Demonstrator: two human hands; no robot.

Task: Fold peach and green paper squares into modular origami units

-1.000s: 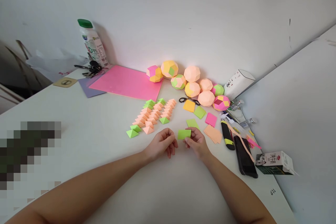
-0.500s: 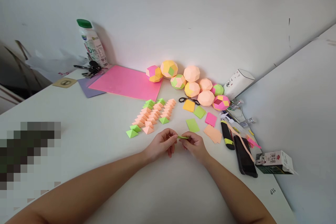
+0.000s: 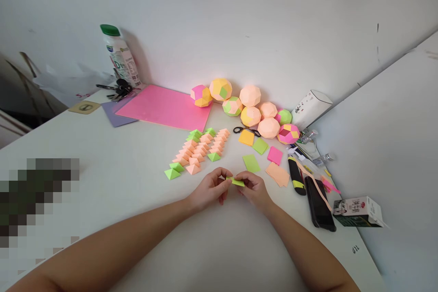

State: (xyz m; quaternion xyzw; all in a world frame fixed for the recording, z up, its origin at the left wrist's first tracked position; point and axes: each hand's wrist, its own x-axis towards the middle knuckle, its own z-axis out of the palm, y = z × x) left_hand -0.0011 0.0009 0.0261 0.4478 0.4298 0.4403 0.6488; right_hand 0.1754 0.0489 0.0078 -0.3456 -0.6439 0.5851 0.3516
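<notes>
Between my fingertips is a small green paper piece (image 3: 237, 182), its folds partly covered by the fingers. My left hand (image 3: 212, 187) pinches its left end, and my right hand (image 3: 252, 188) is closed on the right end. Just beyond lie a green paper sheet (image 3: 251, 163), a pink paper stack (image 3: 274, 155), a peach paper stack (image 3: 278, 174), a smaller green sheet (image 3: 260, 146) and a yellow-orange stack (image 3: 246, 137). Rows of folded peach paper units (image 3: 197, 157) and green folded units (image 3: 173, 174) stand on the table to the left.
Several faceted paper balls (image 3: 250, 96) sit against the wall by black scissors (image 3: 237, 130). On the right are a box cutter (image 3: 296, 175), a phone (image 3: 320, 203) and a milk carton (image 3: 358, 211). A pink board (image 3: 164, 107), keys (image 3: 121, 89) and a bottle (image 3: 123, 59) occupy the back left.
The green paper piece has tilted in my fingers, so more of its face shows than the thin edge seen before. Both hands stay in nearly the same place.
</notes>
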